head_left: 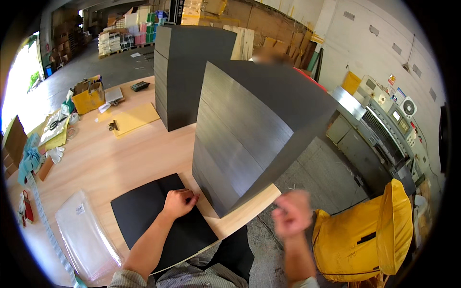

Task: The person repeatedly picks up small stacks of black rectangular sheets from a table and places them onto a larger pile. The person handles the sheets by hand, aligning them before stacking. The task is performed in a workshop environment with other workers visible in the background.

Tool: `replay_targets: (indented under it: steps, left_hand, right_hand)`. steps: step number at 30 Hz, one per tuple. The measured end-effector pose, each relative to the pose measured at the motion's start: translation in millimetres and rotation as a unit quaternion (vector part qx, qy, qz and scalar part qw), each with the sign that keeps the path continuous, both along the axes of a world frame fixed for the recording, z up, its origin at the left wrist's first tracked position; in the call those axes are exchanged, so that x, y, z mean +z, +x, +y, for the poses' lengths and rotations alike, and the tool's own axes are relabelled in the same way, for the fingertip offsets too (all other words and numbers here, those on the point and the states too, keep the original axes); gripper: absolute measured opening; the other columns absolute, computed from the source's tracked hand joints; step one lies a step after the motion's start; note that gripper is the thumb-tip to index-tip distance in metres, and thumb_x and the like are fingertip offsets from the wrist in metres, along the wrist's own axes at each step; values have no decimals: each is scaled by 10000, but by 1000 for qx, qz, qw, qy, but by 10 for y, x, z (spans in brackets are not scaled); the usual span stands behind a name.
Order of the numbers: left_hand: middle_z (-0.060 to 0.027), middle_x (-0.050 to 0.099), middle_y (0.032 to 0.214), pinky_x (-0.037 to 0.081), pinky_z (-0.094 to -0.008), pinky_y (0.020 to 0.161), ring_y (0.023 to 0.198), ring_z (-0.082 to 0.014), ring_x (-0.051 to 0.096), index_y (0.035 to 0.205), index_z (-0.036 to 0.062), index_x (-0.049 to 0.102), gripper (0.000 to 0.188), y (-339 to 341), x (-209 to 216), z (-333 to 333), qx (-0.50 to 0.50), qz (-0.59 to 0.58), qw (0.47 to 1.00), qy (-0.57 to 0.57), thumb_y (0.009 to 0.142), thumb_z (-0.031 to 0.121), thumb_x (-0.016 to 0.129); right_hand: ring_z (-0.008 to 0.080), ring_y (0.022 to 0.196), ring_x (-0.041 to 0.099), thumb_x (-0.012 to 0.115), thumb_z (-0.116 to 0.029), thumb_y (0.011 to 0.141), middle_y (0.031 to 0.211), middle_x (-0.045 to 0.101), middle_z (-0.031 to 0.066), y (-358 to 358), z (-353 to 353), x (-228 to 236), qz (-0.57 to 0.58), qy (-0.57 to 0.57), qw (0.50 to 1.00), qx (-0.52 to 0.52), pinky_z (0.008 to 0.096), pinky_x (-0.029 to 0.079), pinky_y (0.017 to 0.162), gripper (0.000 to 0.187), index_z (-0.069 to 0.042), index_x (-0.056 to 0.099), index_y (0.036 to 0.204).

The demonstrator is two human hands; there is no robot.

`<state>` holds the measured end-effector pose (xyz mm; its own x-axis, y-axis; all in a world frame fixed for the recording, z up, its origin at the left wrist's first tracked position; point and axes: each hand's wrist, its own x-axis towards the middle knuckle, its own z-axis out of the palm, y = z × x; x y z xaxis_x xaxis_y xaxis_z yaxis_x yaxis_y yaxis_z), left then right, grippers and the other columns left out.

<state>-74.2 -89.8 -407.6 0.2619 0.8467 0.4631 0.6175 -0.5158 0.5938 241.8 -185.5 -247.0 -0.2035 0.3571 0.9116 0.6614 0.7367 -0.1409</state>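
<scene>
Black sheets (144, 201), which look like paper or card, lie on the table near its front edge, with a fold or edge line showing at the top. My left hand (179, 203) rests on them with its fingers curled in; what is beneath the fingers, if anything, stays hidden. Off the table's right corner, my right hand (292, 214) hangs in the air, smeared by motion, so its fingers cannot be made out. Just beyond my left hand rises a tall stack of black sheets (240, 129) with grey, layered edges.
A second black stack (194, 72) stands farther back. On the left lie clear plastic sleeves (86, 235), a light-blue tape measure (45, 223), a yellow clipboard (132, 120) and a yellow box (89, 98). A yellow bag-like container (357, 240) and a grey machine (379, 129) stand at right.
</scene>
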Motion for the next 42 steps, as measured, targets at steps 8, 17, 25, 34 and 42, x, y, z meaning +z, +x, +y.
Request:
replay_targets:
  steps: [8,17,25,34,42]
  left_hand:
    - [-125,606,623,490,-433,530,585,-334,625,633,48,623,334,27,57,16,-12,2,1000,6,905,221,710]
    - [-132,604,622,490,-440,535,603,-341,630,620,46,605,365,44,59,27,-23,9,1000,4,909,240,716]
    - [-138,572,601,464,-427,517,561,-332,596,612,33,604,376,29,33,32,-30,14,999,-2,908,228,732]
    - [-136,593,616,478,-439,523,587,-346,618,622,39,603,367,44,65,29,-32,15,999,-15,912,235,714]
    - [-139,595,619,482,-440,526,588,-349,620,622,39,606,371,40,66,27,-34,9,999,-27,914,239,714]
  right_hand:
    - [306,1252,628,837,-299,835,1270,707,139,84,733,1970,-154,-38,981,109,414,471,1076,509,4,707,1223]
    - [248,1190,650,809,-57,834,1268,709,134,121,896,2149,-138,-261,929,223,346,499,1026,362,-10,755,1189]
    - [237,1174,655,785,-33,858,1247,707,144,145,933,2234,-143,-294,913,245,339,503,1014,329,-12,759,1185]
    - [232,1164,657,798,-37,853,1241,708,143,170,948,2219,-130,-307,907,259,340,498,1021,324,-14,764,1175]
    - [232,1169,657,803,-49,851,1236,710,143,157,954,2224,-120,-312,904,266,344,491,1032,319,-12,766,1165]
